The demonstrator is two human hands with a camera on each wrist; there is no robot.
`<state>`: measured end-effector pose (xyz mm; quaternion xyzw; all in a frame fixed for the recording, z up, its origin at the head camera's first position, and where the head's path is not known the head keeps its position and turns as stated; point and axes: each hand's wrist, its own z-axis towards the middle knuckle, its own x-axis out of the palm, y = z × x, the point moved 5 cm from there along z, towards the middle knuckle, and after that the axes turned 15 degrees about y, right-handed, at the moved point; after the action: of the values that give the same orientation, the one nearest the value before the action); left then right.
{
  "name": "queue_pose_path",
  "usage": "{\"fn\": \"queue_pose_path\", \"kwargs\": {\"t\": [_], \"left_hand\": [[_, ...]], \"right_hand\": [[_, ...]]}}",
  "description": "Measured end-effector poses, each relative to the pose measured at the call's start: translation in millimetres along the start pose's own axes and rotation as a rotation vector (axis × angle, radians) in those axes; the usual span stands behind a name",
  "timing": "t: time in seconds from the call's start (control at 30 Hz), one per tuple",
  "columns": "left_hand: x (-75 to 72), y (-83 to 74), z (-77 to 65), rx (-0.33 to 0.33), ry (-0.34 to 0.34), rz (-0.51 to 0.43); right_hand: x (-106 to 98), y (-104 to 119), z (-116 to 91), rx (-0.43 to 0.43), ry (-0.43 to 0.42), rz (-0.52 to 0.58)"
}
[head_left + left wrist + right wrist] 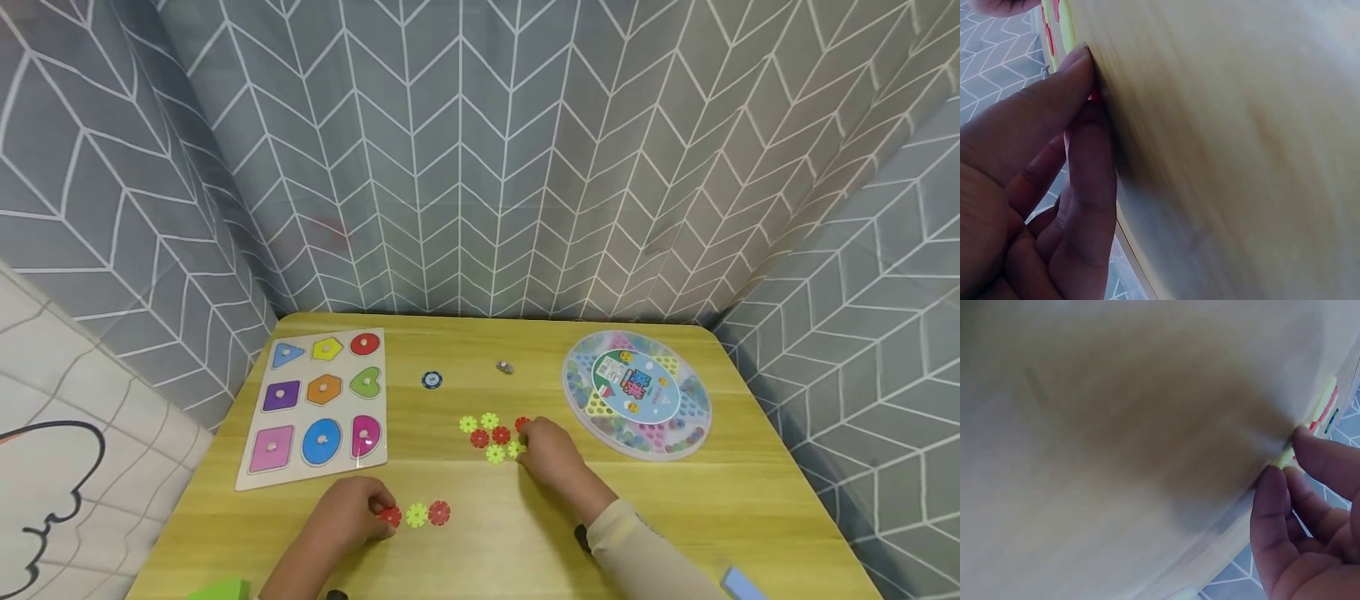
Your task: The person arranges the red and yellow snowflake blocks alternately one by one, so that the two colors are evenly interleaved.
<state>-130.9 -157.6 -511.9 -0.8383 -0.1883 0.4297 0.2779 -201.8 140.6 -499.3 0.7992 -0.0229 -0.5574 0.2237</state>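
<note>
Near the front of the table my left hand (352, 510) pinches a red snowflake disc (391, 517) between thumb and finger. To its right, in a row, lie a yellow-green snowflake disc (416, 515) and another red disc (439, 512). Farther back is a cluster of several red and yellow-green discs. My right hand (551, 454) is at the cluster's right side, thumb and finger about a yellow-green disc (1284, 457) on the table. Beside those fingertips lies a red disc (522, 423), partly covered in the head view.
A shape puzzle board (300, 417) lies at left, a round Chinese checkers board (637, 396) at right. Between them are a blue-and-white chip (431, 380) and a small grey object (505, 367). Green (221, 591) and blue (742, 583) blocks show at the front edge.
</note>
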Motion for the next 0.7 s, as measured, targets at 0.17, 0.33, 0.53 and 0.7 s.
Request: {"fn": "queue_pose_path", "kwargs": {"t": [0.17, 0.33, 0.53, 0.7], "left_hand": [[0.2, 2.2, -2.5, 0.013, -0.017, 0.01], [0.0, 5.5, -0.8, 0.018, -0.021, 0.009], [2.2, 6.9, 0.2, 0.011, -0.014, -0.007], [1.9, 4.0, 0.0, 0.02, -0.016, -0.002]], "right_hand": [[1, 2, -1, -0.029, 0.025, 0.007], [-1, 7, -4, -0.056, 0.017, -0.003], [-2, 2, -3, 0.002, 0.113, 0.034], [-8, -9, -5, -0.011, 0.116, 0.183]]}}
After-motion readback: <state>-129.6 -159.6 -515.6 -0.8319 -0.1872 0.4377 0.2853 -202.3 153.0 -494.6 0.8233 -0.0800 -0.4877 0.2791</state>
